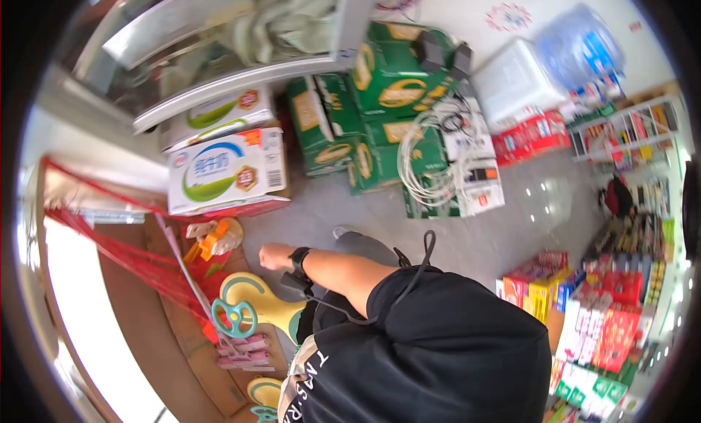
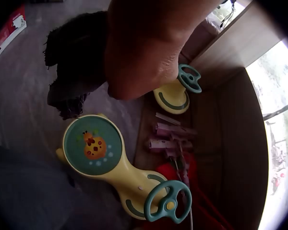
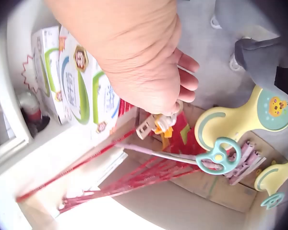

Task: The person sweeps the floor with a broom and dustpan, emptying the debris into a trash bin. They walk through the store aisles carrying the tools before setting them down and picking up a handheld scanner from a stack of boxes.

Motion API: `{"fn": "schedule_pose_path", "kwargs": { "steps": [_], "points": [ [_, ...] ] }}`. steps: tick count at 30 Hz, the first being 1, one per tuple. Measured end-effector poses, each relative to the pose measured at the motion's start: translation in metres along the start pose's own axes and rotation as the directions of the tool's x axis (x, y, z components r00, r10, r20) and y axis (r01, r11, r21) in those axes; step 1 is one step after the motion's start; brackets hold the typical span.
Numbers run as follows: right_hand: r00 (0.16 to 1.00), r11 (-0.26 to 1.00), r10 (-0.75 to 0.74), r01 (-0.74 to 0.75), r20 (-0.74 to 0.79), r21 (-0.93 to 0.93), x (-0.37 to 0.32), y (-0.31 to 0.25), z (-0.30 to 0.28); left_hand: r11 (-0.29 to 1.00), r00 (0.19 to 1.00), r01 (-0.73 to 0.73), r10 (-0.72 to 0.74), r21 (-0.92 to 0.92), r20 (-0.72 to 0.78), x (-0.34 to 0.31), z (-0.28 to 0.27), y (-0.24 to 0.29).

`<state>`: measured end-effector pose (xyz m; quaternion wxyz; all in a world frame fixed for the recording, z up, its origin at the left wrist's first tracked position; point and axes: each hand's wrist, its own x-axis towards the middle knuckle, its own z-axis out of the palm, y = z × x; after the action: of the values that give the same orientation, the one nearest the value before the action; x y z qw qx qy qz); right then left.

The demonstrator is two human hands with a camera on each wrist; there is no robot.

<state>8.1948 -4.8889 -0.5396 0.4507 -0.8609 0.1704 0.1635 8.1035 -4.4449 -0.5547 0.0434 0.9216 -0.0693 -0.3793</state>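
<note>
My right hand (image 1: 276, 256) hangs in front of the body, its fingers loosely curled, a dark camera strap on the wrist. In the right wrist view its fingers (image 3: 187, 79) show nothing between them; the hand overlaps the milk cartons (image 3: 77, 79) and a small orange-and-white toy (image 3: 164, 125). A yellow ride-on car (image 1: 266, 299) with a green steering wheel stands near it. My left hand (image 2: 144, 57) looms at the top of the left wrist view beside dark frayed cloth (image 2: 79, 57), above another ride-on car (image 2: 141, 184); its fingers are hidden, so I cannot tell its grip.
Green boxes (image 1: 394, 80) with a coiled white cable (image 1: 427, 156) stand across the grey floor. Red netting (image 1: 124, 255) stretches beside a wooden ledge (image 1: 157, 306). Purple-pink bundles (image 1: 248, 354) lie by the ride-on cars. Stocked shelves (image 1: 628, 240) line the far right.
</note>
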Motion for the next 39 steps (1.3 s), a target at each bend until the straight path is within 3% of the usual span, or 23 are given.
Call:
{"fn": "schedule_pose_path", "kwargs": {
  "steps": [1, 2, 5, 6, 7, 8, 9, 10, 11, 12, 13, 14, 15, 17, 19, 22, 26, 30, 35, 38, 39],
  "points": [
    [1.000, 1.000, 0.008, -0.008, -0.023, 0.000, -0.007, 0.024, -0.013, 1.000, 1.000, -0.002, 0.002, 0.014, 0.013, 0.002, -0.002, 0.006],
    [0.988, 0.994, 0.109, -0.106, -0.111, 0.035, -0.018, 0.053, -0.027, 1.000, 1.000, -0.004, 0.003, 0.029, 0.018, 0.005, -0.005, 0.011],
    [0.879, 0.955, 0.290, -0.292, -0.378, 0.052, -0.075, 0.162, -0.067, 0.997, 0.999, -0.016, 0.013, 0.073, 0.034, 0.012, -0.017, 0.036],
    [0.924, 0.946, 0.158, -0.243, -0.347, -0.214, -0.082, 0.238, -0.057, 0.996, 0.999, -0.020, 0.017, 0.089, 0.040, 0.012, -0.020, 0.045],
    [0.820, 0.877, 0.425, -0.477, -0.384, -0.049, -0.129, 0.227, -0.096, 0.994, 0.999, -0.031, 0.027, 0.107, 0.037, 0.013, -0.022, 0.054],
    [0.883, 0.880, 0.126, -0.310, -0.451, -0.360, -0.149, 0.299, -0.085, 0.992, 0.999, -0.035, 0.031, 0.122, 0.036, 0.011, -0.023, 0.064],
    [0.771, 0.888, 0.261, -0.428, -0.582, -0.169, -0.176, 0.339, -0.086, 0.990, 0.999, -0.038, 0.033, 0.134, 0.037, 0.008, -0.025, 0.073],
    [0.673, 0.805, 0.460, -0.591, -0.580, -0.048, -0.210, 0.352, -0.106, 0.988, 0.999, -0.041, 0.036, 0.152, 0.037, 0.005, -0.026, 0.084],
    [0.611, 0.753, 0.526, -0.658, -0.592, -0.009, -0.265, 0.318, -0.151, 0.986, 0.999, -0.036, 0.031, 0.161, 0.033, 0.002, -0.027, 0.095],
    [0.483, 0.702, 0.601, -0.700, -0.637, 0.130, -0.292, 0.372, -0.149, 0.984, 0.999, -0.030, 0.026, 0.175, 0.026, -0.004, -0.024, 0.108],
    [0.296, 0.543, 0.752, -0.785, -0.589, 0.299, -0.329, 0.367, -0.178, 0.983, 1.000, -0.024, 0.020, 0.184, 0.023, -0.009, -0.022, 0.123],
    [0.152, 0.434, 0.734, -0.854, -0.661, 0.286, -0.358, 0.361, -0.206, 0.981, 1.000, -0.011, 0.007, 0.194, 0.020, -0.015, -0.018, 0.139],
    [0.127, 0.450, 0.627, -0.864, -0.769, 0.225, -0.384, 0.386, -0.218, 0.980, 1.000, 0.002, -0.006, 0.201, 0.018, -0.024, -0.011, 0.155],
    [0.257, 0.485, 0.557, -0.872, -0.789, 0.058, -0.426, 0.428, -0.243, 0.976, 0.999, 0.029, -0.031, 0.214, 0.007, -0.044, 0.006, 0.189],
    [0.482, 0.567, 0.498, -0.810, -0.721, -0.150, -0.458, 0.463, -0.261, 0.971, 0.997, 0.068, -0.072, 0.227, 0.008, -0.069, 0.020, 0.209],
    [0.693, 0.549, 0.386, -0.703, -0.610, -0.451, -0.483, 0.502, -0.271, 0.961, 0.993, 0.111, -0.116, 0.251, 0.003, -0.109, 0.028, 0.243],
    [0.797, 0.731, 0.434, -0.584, -0.421, -0.353, -0.480, 0.531, -0.281, 0.949, 0.990, 0.134, -0.141, 0.285, 0.004, -0.145, 0.030, 0.264],
    [0.758, 0.793, 0.499, -0.595, -0.420, -0.130, -0.486, 0.522, -0.279, 0.931, 0.988, 0.138, -0.151, 0.339, 0.012, -0.165, 0.019, 0.273],
    [0.507, 0.681, 0.641, -0.722, -0.576, 0.121, -0.479, 0.503, -0.238, 0.913, 0.990, 0.115, -0.140, 0.391, 0.035, -0.166, 0.002, 0.280],
    [0.353, 0.604, 0.734, -0.730, -0.581, 0.319, -0.471, 0.493, -0.225, 0.944, 0.967, 0.251, -0.233, 0.213, -0.104, -0.170, 0.002, 0.281],
    [0.359, 0.635, 0.704, -0.704, -0.613, 0.318, -0.471, 0.493, -0.220, 0.946, 0.953, 0.288, -0.266, 0.150, -0.148, -0.170, 0.003, 0.290]
  ]
}}
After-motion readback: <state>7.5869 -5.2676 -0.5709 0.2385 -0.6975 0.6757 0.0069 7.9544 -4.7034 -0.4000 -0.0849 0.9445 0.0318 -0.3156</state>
